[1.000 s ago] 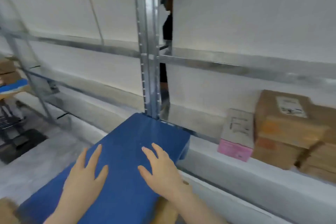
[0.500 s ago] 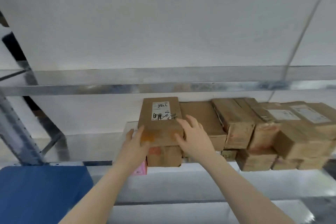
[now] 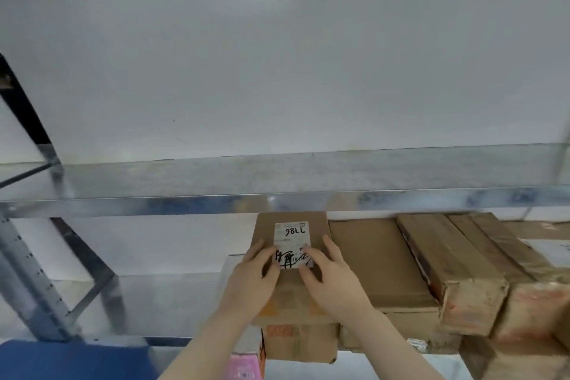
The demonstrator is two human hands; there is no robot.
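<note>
A brown cardboard box (image 3: 290,225) with a white label marked "98LL" lies on top of another box on the metal shelf. My left hand (image 3: 251,281) rests on its top left part, fingers spread and fairly straight. My right hand (image 3: 331,279) lies flat on its top right part, fingertips over the label's lower edge. Both forearms reach up from the bottom of the view.
Several more brown boxes (image 3: 431,268) are stacked to the right on the same shelf. A pink-ended box (image 3: 243,365) sits below left of the labelled one. A blue surface (image 3: 71,361) is at the bottom left. A steel shelf beam (image 3: 185,200) crosses above; a steel upright (image 3: 27,281) stands left.
The view swung from the blue surface to the shelf of boxes. Both hands left the blue surface, reached the labelled box, and have slid further onto its top.
</note>
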